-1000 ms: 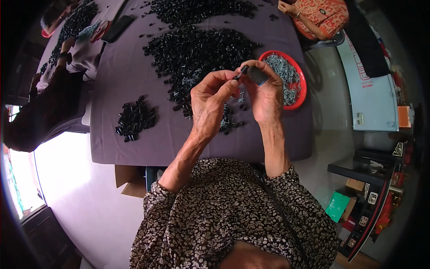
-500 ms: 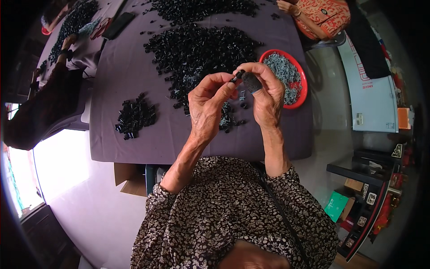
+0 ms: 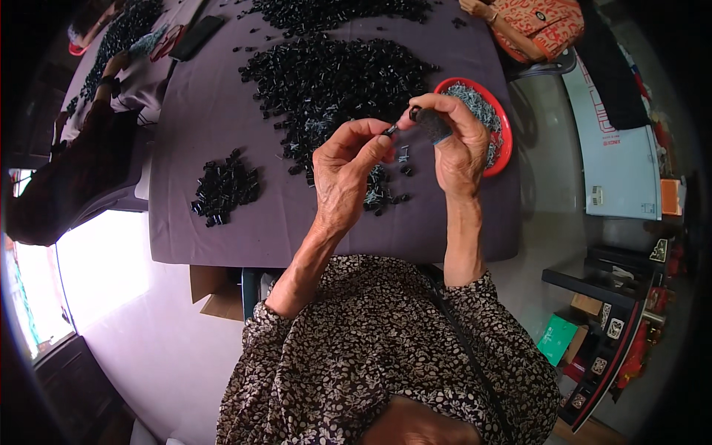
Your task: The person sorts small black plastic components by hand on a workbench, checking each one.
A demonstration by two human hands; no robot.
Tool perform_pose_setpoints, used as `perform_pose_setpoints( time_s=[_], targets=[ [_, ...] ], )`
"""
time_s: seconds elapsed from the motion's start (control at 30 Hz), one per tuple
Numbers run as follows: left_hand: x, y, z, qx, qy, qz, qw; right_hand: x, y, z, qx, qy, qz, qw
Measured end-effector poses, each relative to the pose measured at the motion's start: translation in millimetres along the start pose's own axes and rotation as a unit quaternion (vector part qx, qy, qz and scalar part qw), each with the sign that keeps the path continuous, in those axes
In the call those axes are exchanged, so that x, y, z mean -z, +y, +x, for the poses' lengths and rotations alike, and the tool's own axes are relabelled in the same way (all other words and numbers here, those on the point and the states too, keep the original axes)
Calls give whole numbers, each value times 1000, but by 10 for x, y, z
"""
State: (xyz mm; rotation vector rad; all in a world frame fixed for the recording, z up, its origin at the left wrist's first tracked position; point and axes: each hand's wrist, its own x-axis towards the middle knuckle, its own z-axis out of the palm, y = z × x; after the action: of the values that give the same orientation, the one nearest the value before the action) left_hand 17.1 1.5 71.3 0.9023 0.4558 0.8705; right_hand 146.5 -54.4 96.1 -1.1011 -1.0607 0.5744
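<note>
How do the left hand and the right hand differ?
The left hand has a bare thumb; the right hand wears a dark thumb cover. The left hand pinches a dark piece with a shiny tip; the right hand holds a black piece. The right hand partly hides the red basin; the left does not. Both are raised over the table.

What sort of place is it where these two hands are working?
Probably a simple, informal workroom for handling small parts in bulk: heaps of small black pieces lie on a cloth-covered table, and a red basin holds many slender grey pieces.
</note>
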Motion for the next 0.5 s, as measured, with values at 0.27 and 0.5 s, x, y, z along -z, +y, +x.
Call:
perform_pose_setpoints(
  time_s=[0.27, 0.5],
  targets=[
    [3, 39, -13, 3, 3, 25, 1000, 44, -134, 43, 57, -87, -220, 970],
    [12, 23, -18, 9, 12, 55, 998, 19, -186, 96, 131, -136, -318, 929]
  ],
)
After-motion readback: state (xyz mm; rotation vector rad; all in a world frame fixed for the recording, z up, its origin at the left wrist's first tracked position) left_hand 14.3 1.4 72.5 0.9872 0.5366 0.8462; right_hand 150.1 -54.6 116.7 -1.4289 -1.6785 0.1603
